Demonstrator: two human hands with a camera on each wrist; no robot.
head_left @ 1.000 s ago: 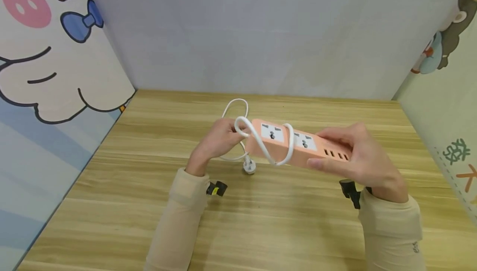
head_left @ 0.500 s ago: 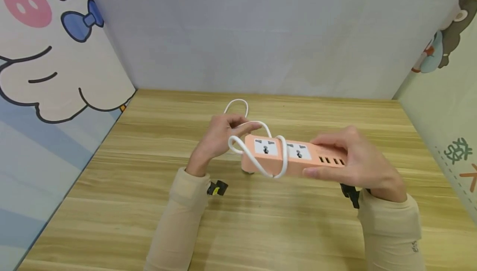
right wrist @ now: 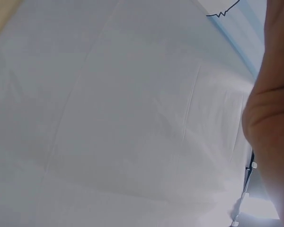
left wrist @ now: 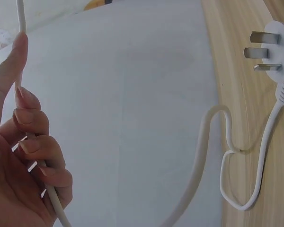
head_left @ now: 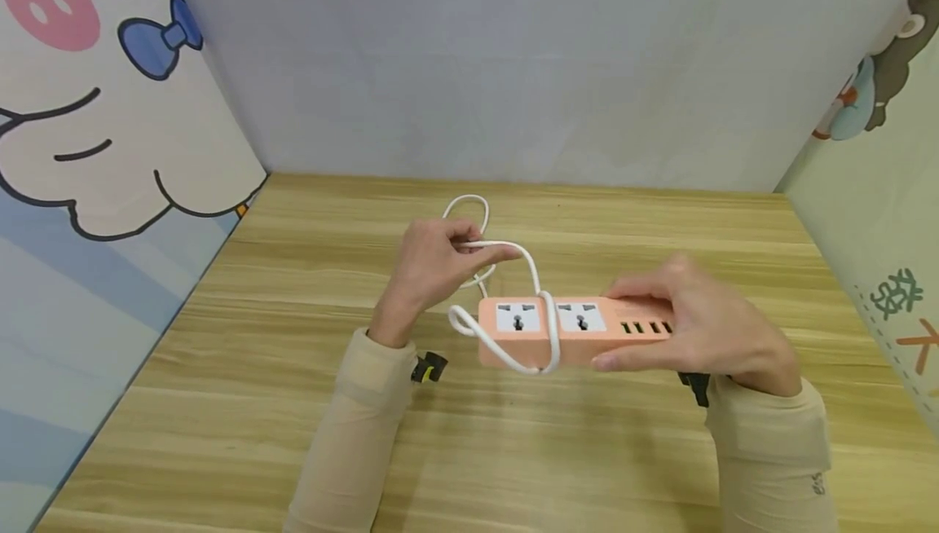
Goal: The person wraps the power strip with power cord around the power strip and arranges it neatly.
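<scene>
In the head view a peach power strip [head_left: 575, 350] with two white sockets and several USB ports is held over the table. My right hand [head_left: 700, 329] grips its right end, thumb along the front side and fingers over the back. White cord [head_left: 535, 272] loops around the strip between the sockets. My left hand [head_left: 431, 266] holds the cord beyond the strip's left end, fingers curled round it in the left wrist view, thumb extended along it. A white three-pin plug [left wrist: 278, 52] shows on the table side there. The right wrist view shows only part of the right hand [right wrist: 274, 109].
Underneath is a wood-grain table [head_left: 293, 435]. A loop of the cord [head_left: 467, 197] lies toward its back. A pale grey wall [head_left: 469, 68] stands behind, with cartoon-printed panels [head_left: 147, 150] at the left and right.
The power strip has come down toward me and levelled out. My left hand has shifted slightly left and back with the cord, which now arches up from the strip to the fingers.
</scene>
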